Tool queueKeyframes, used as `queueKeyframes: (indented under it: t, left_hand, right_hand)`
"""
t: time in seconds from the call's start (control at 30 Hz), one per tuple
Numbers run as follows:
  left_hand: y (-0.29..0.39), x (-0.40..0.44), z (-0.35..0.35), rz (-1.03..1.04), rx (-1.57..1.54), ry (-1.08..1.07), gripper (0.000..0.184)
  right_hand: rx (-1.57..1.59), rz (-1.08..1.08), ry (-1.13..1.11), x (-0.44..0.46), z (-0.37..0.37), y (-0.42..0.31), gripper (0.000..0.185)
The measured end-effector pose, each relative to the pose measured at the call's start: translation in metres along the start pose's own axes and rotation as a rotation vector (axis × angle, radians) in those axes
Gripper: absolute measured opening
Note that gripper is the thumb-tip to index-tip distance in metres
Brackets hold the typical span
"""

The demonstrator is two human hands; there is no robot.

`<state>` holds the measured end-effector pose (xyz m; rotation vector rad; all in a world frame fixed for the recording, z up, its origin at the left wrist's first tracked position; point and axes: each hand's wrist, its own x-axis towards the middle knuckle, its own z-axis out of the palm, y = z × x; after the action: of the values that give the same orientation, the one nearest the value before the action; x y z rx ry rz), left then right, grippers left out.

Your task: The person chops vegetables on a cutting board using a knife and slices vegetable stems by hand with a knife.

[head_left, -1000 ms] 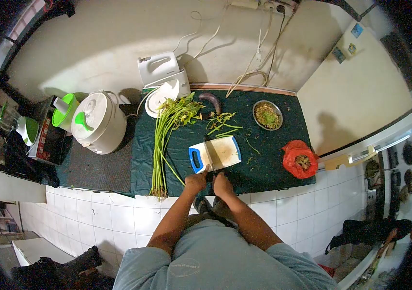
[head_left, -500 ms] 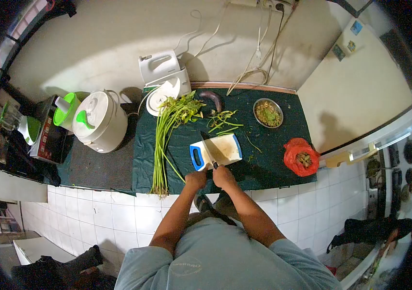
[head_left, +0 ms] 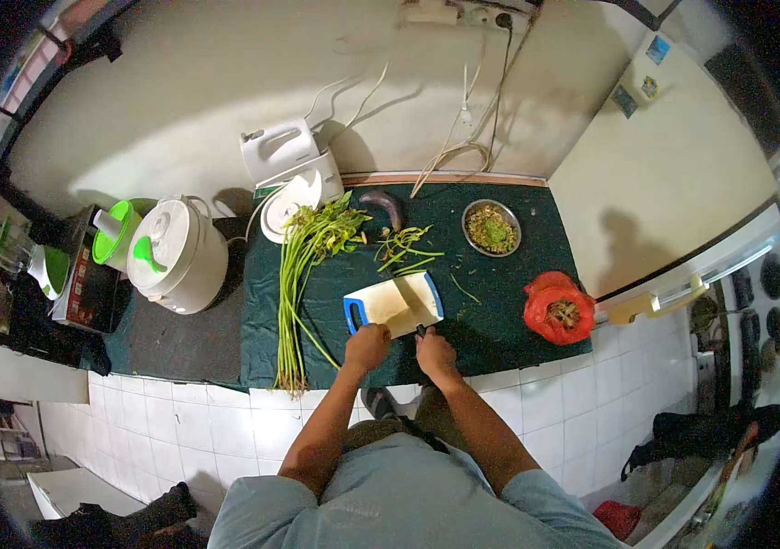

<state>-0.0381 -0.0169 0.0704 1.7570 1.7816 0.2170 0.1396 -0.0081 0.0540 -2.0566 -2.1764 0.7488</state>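
A white cutting board [head_left: 394, 304] with blue ends lies tilted near the counter's front edge. My left hand [head_left: 368, 347] is closed at its near left corner, by the blue handle; the fingertips are partly hidden. In my right hand [head_left: 435, 353] is a knife [head_left: 421, 329], gripped by its black handle at the board's near right side. Its blade is hard to make out against the board. Left of the board lies a bunch of long-stemmed leafy greens [head_left: 291, 306], roots toward me. Cut stems and leaves [head_left: 403, 245] lie just beyond the board, near a purple eggplant [head_left: 384, 207].
A metal bowl [head_left: 491, 228] of chopped food stands at the back right, with a red plastic bag [head_left: 558, 309] nearer me. A white rice cooker [head_left: 177, 256] and a hand mixer [head_left: 282, 151] on its stand are to the left. A refrigerator [head_left: 664, 174] borders the right side.
The knife has swung from lying diagonally across the board, and its handle is now farther right. My hands have moved apart, the left one up against the board. The view has shifted slightly.
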Motion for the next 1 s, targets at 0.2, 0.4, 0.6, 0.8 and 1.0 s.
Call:
queueKeyframes:
  t: [0.2,0.4,0.6,0.8,1.0]
  left_hand:
    - [0.089,0.071,0.007,0.352,-0.070,0.179,0.021]
    - [0.116,0.175,0.088,0.534,0.215,0.045,0.028]
    - [0.116,0.197,0.106,0.559,0.332,0.189,0.023]
    - [0.130,0.179,0.073,0.600,0.229,0.197,0.031]
    - [0.107,0.090,0.002,0.310,-0.553,0.513,0.014]
  right_hand:
    - [-0.042,-0.288,0.145,0.002,0.034,0.052,0.040]
    - [-0.014,-0.307,0.112,-0.011,0.024,0.053,0.047]
    - [-0.004,-0.403,0.195,-0.017,0.034,0.088,0.047]
    - [0.045,-0.212,-0.159,-0.026,-0.015,0.063,0.043]
    - [0.186,-0.328,-0.083,-0.031,0.003,0.048,0.040]
